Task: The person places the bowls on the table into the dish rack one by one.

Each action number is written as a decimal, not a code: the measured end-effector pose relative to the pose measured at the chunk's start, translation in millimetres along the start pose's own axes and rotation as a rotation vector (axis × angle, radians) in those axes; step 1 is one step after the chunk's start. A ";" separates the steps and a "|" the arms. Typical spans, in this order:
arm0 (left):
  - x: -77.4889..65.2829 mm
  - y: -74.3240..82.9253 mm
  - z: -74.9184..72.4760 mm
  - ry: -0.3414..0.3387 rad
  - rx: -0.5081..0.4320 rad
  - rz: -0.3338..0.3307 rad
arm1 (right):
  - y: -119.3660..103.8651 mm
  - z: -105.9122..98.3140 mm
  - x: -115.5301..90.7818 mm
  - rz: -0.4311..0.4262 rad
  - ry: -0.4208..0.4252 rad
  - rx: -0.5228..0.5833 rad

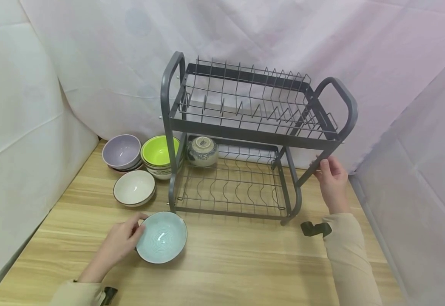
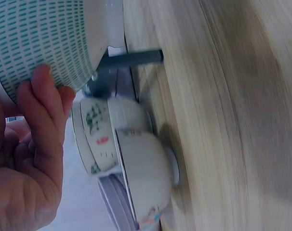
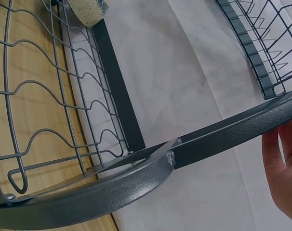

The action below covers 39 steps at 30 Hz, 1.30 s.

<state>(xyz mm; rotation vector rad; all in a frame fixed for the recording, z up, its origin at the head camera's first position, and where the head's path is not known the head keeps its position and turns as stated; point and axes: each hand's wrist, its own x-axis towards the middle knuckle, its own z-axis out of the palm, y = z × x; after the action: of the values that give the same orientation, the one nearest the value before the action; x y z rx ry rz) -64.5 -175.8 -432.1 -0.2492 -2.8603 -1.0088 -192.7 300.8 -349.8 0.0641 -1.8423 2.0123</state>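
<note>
My left hand (image 1: 120, 240) pinches the left rim of a light blue bowl (image 1: 162, 238), thumb at the rim and fingers on the outside. In the left wrist view the bowl's outer wall (image 2: 45, 38) shows green dashes, raised off the wood. At the right, my right hand (image 1: 332, 180) holds a side post of the dark grey two-tier dish rack (image 1: 253, 132); in the right wrist view its fingers (image 3: 273, 156) lie against the frame. A patterned bowl (image 1: 202, 151) sits upside down at the back left of the rack's lower tier.
Left of the rack stand a stack topped by a purple bowl (image 1: 122, 151), another topped by a lime green bowl (image 1: 157, 151), and a white bowl (image 1: 134, 188) nearer the front. White cloth (image 1: 103, 63) hangs behind and at the sides of the wooden table (image 1: 222, 263).
</note>
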 end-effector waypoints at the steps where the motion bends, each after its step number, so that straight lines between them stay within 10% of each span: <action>1: 0.7 2.1 1.9 -0.010 -0.010 0.000 | 0.1 0.2 -0.2 0.001 0.004 -0.003; 39: 41.9 63.2 72.5 -0.189 -0.180 0.035 | -1.2 6.0 -5.7 -0.029 0.053 -0.063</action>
<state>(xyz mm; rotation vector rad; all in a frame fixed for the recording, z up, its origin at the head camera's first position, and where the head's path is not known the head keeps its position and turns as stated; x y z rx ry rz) -96.6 -76.6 -443.4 -0.4297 -2.9177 -1.3029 -188.5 293.6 -349.6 0.0191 -1.8591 1.9171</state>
